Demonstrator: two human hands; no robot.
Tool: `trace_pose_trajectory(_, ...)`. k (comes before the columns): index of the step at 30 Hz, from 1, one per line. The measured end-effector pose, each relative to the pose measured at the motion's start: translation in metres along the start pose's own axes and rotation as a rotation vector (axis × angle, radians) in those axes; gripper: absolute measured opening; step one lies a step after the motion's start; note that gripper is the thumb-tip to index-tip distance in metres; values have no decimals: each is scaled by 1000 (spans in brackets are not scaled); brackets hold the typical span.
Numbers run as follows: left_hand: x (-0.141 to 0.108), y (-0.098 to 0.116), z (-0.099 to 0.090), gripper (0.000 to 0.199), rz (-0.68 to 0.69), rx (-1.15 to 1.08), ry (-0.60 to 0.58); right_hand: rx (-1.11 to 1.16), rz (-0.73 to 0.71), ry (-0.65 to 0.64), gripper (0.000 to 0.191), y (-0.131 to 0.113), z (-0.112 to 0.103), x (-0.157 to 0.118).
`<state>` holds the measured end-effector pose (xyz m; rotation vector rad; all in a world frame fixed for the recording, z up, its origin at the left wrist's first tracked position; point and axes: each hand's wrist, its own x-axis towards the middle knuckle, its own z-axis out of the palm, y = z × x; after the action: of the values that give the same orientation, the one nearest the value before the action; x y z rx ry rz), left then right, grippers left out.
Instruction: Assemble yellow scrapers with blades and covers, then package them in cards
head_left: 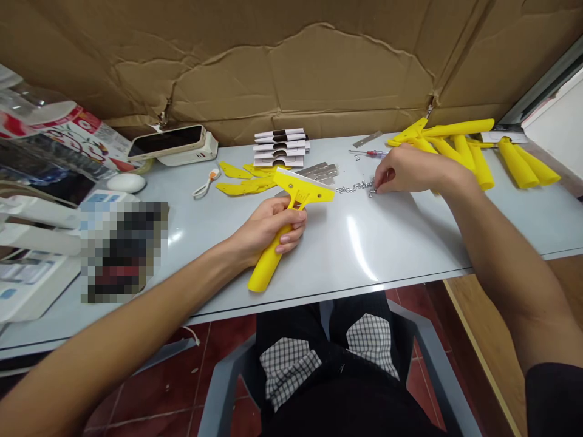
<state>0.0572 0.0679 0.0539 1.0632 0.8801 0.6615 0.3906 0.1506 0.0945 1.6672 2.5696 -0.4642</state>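
One yellow scraper [269,258] is slanting above the table [346,243], its handle wrapped by the left hand's [283,227] curled fingers. The right hand [390,173] is pinching at the small screws [353,187], beside one screwdriver [370,153].

Black top [348,403], black right sleeve [553,394], dark legwear [291,318], black-and-white checked panels [370,340]

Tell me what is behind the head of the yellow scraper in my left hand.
Past the head of the yellow scraper, held in your left hand, metal blades and loose yellow plastic pieces show in part. What the head covers of them cannot be seen.
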Motion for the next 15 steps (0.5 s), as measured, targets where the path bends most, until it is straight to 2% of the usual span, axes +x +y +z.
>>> trace_pose_trajectory(15,-1,2,2,48,5,-15,36,-1,-28,45,10,3,9,4)
